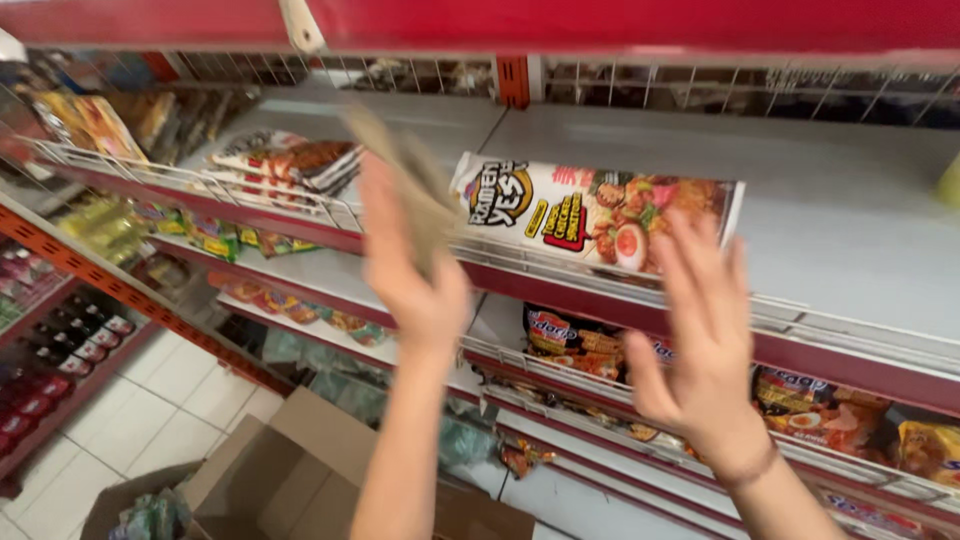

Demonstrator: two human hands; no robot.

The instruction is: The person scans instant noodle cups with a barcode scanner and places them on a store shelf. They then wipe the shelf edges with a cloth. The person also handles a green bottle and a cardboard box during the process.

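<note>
Item: white rectangular noodle multipack printed with a food picture (598,212), lying on the grey metal shelf (850,210) behind its white wire rail (560,262). My right hand (700,335) is spread open just before it, holding nothing. My left hand (415,260), raised nearby, seems to carry blurred olive packets (405,165); grip unclear. Below: brown cardboard boxes (300,465).

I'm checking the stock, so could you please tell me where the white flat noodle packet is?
The white flat noodle packet stands on the grey shelf, behind its wire rail, between the raised left hand and right hand.
</note>
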